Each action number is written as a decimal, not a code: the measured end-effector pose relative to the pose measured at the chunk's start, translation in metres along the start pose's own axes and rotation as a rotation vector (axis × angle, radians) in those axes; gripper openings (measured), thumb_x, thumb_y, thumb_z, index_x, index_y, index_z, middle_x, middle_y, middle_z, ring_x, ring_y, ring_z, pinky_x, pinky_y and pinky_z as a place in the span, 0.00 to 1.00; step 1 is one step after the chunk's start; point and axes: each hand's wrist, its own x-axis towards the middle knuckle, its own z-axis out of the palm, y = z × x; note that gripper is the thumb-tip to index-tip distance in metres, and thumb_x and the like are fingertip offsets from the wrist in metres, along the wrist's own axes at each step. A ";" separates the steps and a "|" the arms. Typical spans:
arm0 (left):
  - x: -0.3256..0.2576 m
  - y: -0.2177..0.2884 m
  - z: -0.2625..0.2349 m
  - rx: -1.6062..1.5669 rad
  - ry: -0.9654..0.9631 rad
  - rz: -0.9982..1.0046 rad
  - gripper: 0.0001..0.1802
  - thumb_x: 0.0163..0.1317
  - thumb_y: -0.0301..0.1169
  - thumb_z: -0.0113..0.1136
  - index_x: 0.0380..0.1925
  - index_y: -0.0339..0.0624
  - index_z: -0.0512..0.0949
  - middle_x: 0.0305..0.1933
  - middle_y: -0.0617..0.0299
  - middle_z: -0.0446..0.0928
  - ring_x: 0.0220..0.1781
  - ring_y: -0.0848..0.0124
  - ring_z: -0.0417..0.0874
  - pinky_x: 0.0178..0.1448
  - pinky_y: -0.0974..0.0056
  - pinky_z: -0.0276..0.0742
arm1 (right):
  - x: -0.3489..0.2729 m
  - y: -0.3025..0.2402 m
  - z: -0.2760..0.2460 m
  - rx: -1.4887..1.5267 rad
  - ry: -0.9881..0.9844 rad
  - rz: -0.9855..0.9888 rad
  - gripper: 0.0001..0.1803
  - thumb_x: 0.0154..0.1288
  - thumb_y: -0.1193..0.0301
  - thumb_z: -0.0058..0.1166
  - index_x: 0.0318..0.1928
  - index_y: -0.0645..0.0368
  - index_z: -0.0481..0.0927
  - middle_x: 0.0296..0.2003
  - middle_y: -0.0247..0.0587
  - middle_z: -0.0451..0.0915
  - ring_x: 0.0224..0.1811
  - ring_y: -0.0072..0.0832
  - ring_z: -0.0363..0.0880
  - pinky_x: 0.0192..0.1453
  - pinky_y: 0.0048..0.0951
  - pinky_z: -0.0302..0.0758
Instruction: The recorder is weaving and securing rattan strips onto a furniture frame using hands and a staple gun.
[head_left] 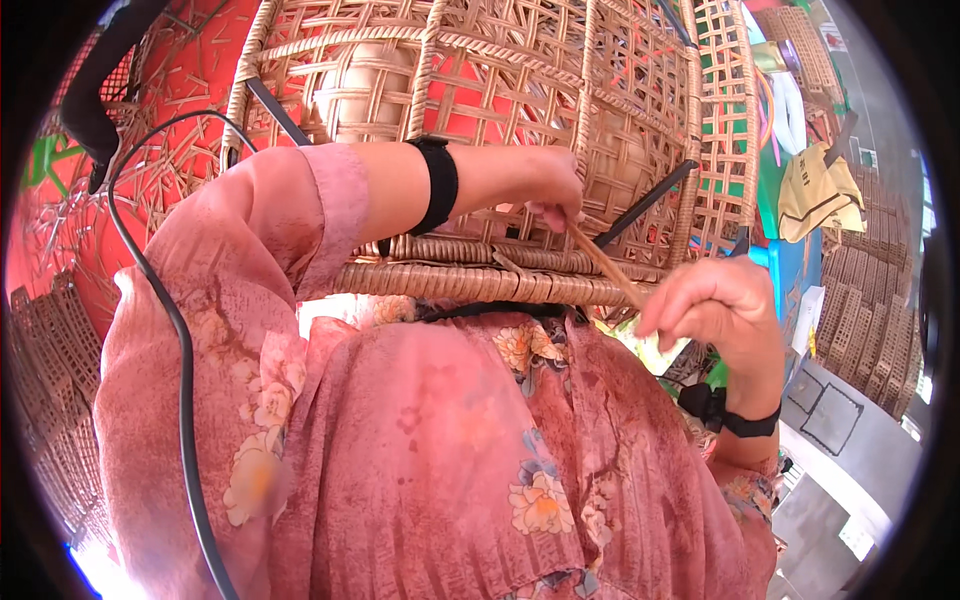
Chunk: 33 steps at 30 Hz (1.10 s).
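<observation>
A large woven rattan piece [480, 282] with open latticework and a braided rim lies across the space before my body. Over its near part, my left hand [550, 188] is closed with its fingertips pinching a flat brown rattan strip [602, 262]. The strip slants down to the right, to my right hand [722, 305], whose thumb and fingers are pinched at the lower end. Between the two hands the strip looks straight. Dark straps cross the weave, one of them [645, 203] just right of my left hand.
Loose cut strips [185, 85] litter a red surface at the far left. Stacks of woven pieces stand at the left [60, 350] and right [865, 300]. A yellow bag [820, 195] hangs beyond my right hand. A black cable [185, 370] runs down my left side.
</observation>
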 end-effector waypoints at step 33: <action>-0.013 0.005 0.019 -0.220 0.117 -0.044 0.13 0.48 0.30 0.68 0.28 0.34 0.75 0.28 0.58 0.79 0.29 0.73 0.82 0.32 0.71 0.76 | -0.104 0.031 -0.135 0.219 0.846 -0.419 0.21 0.67 0.71 0.47 0.57 0.68 0.66 0.18 0.27 0.60 0.17 0.10 0.54 0.18 0.09 0.51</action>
